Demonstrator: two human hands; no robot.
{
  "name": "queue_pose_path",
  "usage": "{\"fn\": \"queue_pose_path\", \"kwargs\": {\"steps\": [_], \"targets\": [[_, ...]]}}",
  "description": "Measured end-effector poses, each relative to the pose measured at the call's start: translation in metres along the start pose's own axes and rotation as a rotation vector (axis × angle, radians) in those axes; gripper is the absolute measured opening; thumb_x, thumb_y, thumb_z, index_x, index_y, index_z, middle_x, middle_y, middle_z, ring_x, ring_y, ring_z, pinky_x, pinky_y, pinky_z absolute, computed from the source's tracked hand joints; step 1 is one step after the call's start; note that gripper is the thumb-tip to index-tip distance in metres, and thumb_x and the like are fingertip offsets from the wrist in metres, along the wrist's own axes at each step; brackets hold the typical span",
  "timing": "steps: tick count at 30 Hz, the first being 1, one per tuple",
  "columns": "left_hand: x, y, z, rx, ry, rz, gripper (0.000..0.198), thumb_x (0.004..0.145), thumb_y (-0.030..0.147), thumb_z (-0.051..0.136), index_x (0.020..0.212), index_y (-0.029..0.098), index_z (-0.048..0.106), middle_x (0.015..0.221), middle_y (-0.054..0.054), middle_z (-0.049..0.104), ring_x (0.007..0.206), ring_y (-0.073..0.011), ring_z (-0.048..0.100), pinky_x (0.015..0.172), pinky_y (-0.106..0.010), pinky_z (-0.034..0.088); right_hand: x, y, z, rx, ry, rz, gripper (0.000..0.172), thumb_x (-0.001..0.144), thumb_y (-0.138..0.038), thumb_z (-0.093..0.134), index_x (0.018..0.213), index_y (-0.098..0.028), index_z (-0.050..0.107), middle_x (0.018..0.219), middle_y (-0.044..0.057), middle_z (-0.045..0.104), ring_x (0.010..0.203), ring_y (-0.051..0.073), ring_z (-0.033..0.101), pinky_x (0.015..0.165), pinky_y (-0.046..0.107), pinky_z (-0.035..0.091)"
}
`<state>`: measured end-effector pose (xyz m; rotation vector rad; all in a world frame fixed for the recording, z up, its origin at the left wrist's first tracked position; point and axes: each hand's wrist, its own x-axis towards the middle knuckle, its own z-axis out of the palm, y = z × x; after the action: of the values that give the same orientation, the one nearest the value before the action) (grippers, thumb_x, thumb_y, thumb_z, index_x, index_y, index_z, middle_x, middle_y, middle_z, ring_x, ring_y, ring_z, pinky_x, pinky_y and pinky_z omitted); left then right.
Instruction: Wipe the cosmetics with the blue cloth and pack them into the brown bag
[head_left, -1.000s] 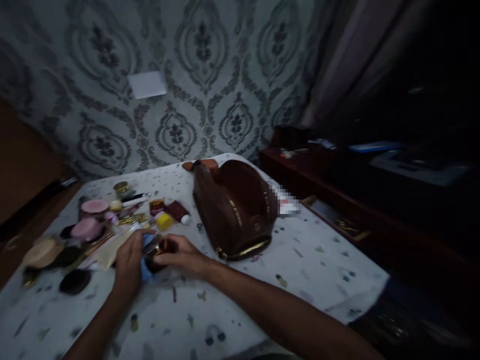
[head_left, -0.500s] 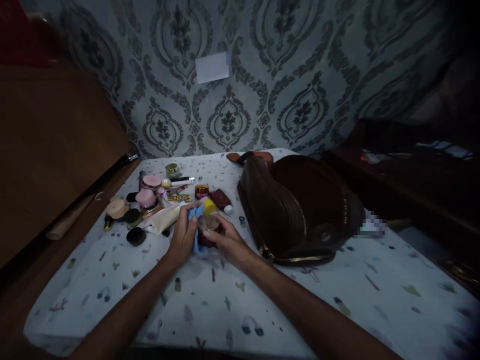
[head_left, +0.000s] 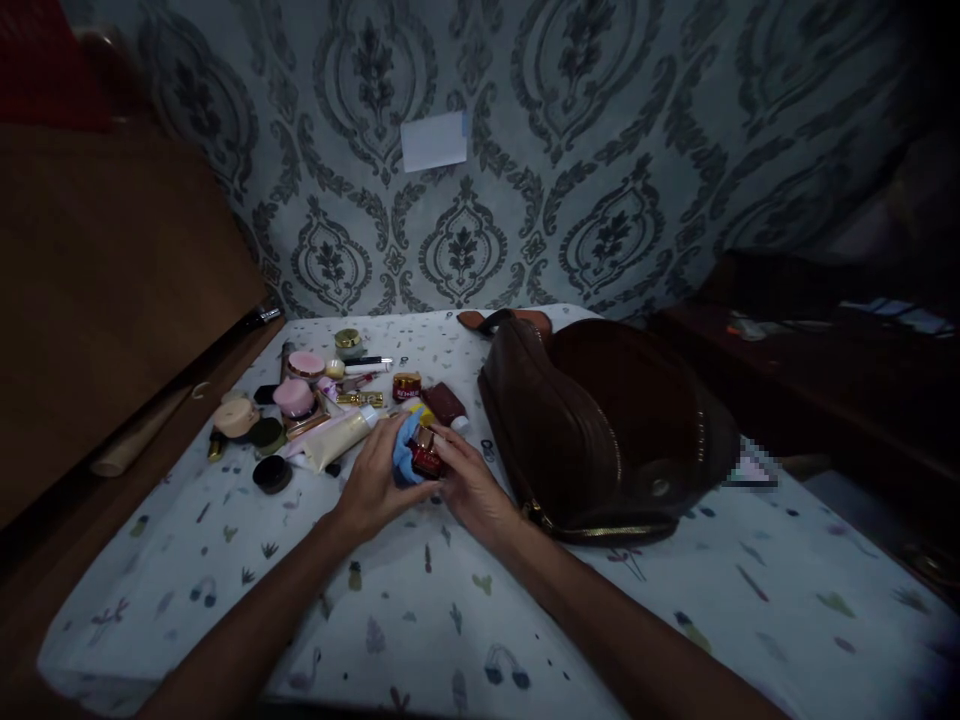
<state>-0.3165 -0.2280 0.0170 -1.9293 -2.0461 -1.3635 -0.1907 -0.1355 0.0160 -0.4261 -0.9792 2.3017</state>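
My left hand (head_left: 375, 485) is wrapped round a blue cloth (head_left: 406, 448) and presses it against a small dark red jar (head_left: 426, 460) with a shiny gold-brown top. From the other side, the fingers of my right hand (head_left: 471, 475) grip the same jar. It is held tilted just above the table, and pale marks show on its red side. Right behind the hands lie a yellow cap (head_left: 421, 412) and a dark red bottle (head_left: 444, 402) with a white cap. A second red jar (head_left: 406, 386) with a gold lid stands a little farther back.
Left of my hands, a cream tube (head_left: 337, 440), a pink jar (head_left: 294, 397), a black jar (head_left: 272, 474) and several other cosmetics crowd the patterned tablecloth (head_left: 375, 600). A large brown leather bag (head_left: 555, 430) lies on the right. Behind is a wallpapered wall (head_left: 465, 240).
The jar has been turned: its round top faced up before, and now its red side shows. My left hand has shifted with the cloth around the jar's left side.
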Motion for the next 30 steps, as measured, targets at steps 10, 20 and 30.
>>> {"fn": "queue_pose_path", "kwargs": {"steps": [10,20,30], "targets": [[0.004,0.002,-0.016,-0.042,-0.039,0.127,0.059,0.085,0.049,0.066,0.134,0.019,0.052,0.124,-0.014,0.063,0.118,-0.0306,0.057,0.104,-0.048,0.044,0.001,-0.003,-0.004,-0.057,-0.045,0.034,0.041,0.065,-0.049,0.084,0.095,-0.024,0.073,0.092,0.0,0.072,0.087,0.018,0.063,0.076,0.028,0.049],[0.002,0.005,-0.016,-0.094,-0.044,0.095,0.045,0.092,0.043,0.059,0.131,0.02,0.054,0.119,-0.012,0.064,0.11,-0.0267,0.06,0.098,-0.043,0.047,0.001,-0.002,-0.007,-0.114,-0.026,0.016,0.047,0.068,-0.053,0.081,0.101,-0.025,0.064,0.083,-0.001,0.067,0.066,0.013,0.058,0.055,0.023,0.045],[0.007,0.009,-0.021,-0.103,0.023,0.099,0.026,0.096,0.034,0.052,0.116,0.021,0.063,0.109,-0.01,0.067,0.102,-0.0223,0.062,0.091,-0.037,0.049,0.001,0.001,-0.008,-0.088,-0.108,0.062,0.049,0.073,-0.053,0.074,0.11,-0.022,0.065,0.082,0.001,0.066,0.063,0.014,0.06,0.046,0.023,0.048]]}}
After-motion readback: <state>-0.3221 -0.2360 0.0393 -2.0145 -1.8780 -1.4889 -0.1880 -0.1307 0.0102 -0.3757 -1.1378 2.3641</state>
